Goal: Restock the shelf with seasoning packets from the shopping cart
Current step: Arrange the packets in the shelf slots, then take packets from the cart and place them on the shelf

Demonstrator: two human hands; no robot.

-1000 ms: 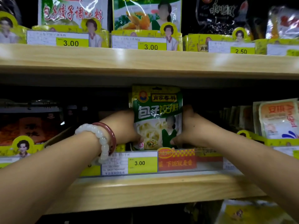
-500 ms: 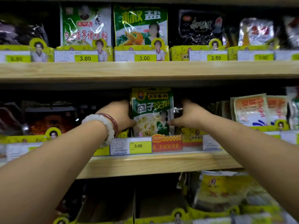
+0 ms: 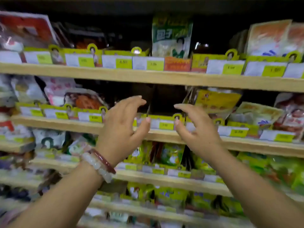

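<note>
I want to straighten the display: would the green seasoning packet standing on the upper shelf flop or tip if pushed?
The green seasoning packet is probably floppy: a thin pouch. It may tip, standing tall with only the low yellow tray front at its base. Likely light.

Dark open slot [image 3: 166,99] on second shelf [image 3: 246,143], straight ahead of both hands, a way in between them. Left hand [image 3: 121,129] and right hand [image 3: 199,130] apart, fingers spread, holding nothing, air between them free. Slot's sides hemmed: red-orange packet [image 3: 85,100] left, yellow packets [image 3: 215,100] leaning right. Price-tag strip [image 3: 162,124] runs low across slot front. Green dumpling-seasoning packet [image 3: 171,36] stands upright on top shelf [image 3: 115,74], dark gaps either side. Lower shelves packed, blurred.
</note>
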